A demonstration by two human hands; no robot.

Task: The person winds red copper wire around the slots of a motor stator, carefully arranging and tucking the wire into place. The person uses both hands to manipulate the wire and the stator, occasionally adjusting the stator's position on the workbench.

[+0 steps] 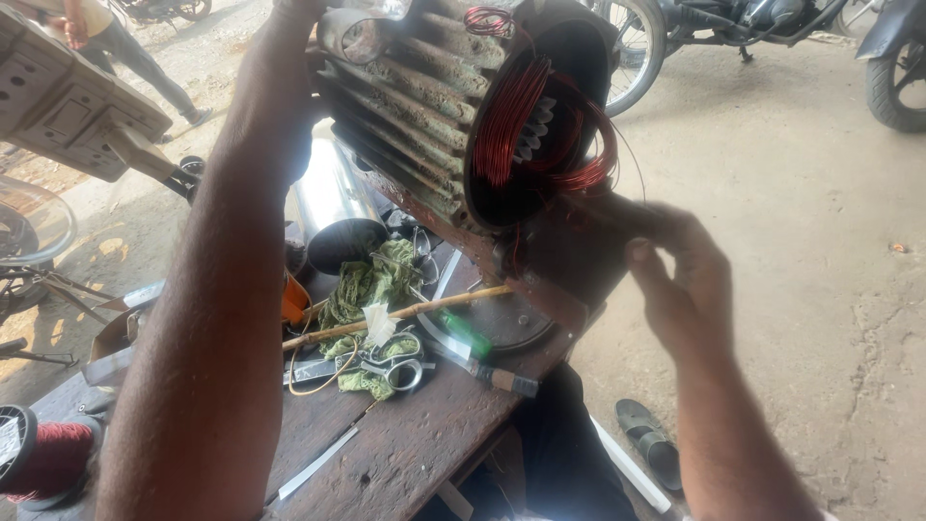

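Copper-red winding wire (540,125) loops out of the open mouth of a ribbed metal motor housing (424,116), tilted up on the far right part of a dark wooden counter (405,453). At the counter's near left corner sits a spool of red wire (43,458). The left forearm crosses the view from bottom left up to the housing's top; the left hand (294,10) is cut off by the frame edge, so whether it is gripping cannot be told. Mid-counter lie a green rag (371,289), a long wooden stick (395,314), scissors (395,369) and a shiny metal cylinder (333,207), packed close together, leaving bare wood only toward the near edge. The right hand (680,280) hovers just beyond the counter's right edge, fingers curled beside the housing's lower rim; its grasp is blurred and unclear. Right of the counter the sandy concrete floor (791,222) lies open, with a sandal (648,439) near the counter and motorcycle wheels (897,82) along the far edge.
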